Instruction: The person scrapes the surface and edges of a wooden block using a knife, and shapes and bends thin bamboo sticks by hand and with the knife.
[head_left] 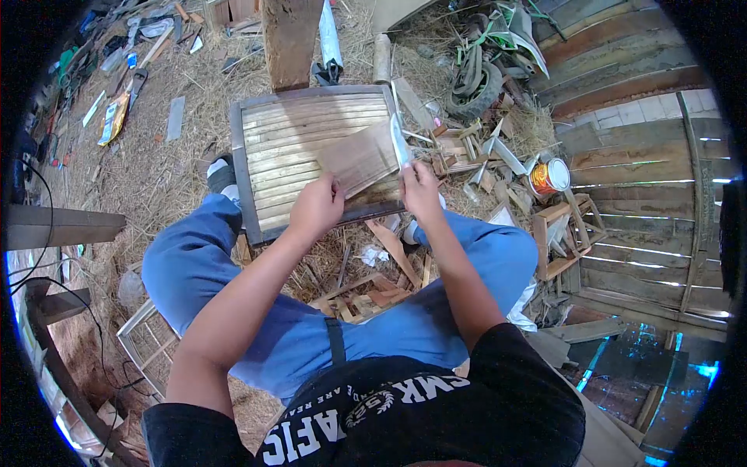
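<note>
We list one left grip point(317, 202), closed on one flat wooden board point(359, 158); one right grip point(421, 190), closed on one pale blade point(400, 142) at the board's right end. Board: over one dark-framed slatted surface point(272, 144), contact not discernible to us. Beyond, we count one wooden post point(289, 43), one tyre point(476, 107), one labelled tin point(548, 177).

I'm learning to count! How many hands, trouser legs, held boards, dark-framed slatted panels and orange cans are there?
Left hand and right hand: 2
Trouser legs: 2
Held board: 1
Dark-framed slatted panel: 1
Orange can: 1
Total: 7
</note>
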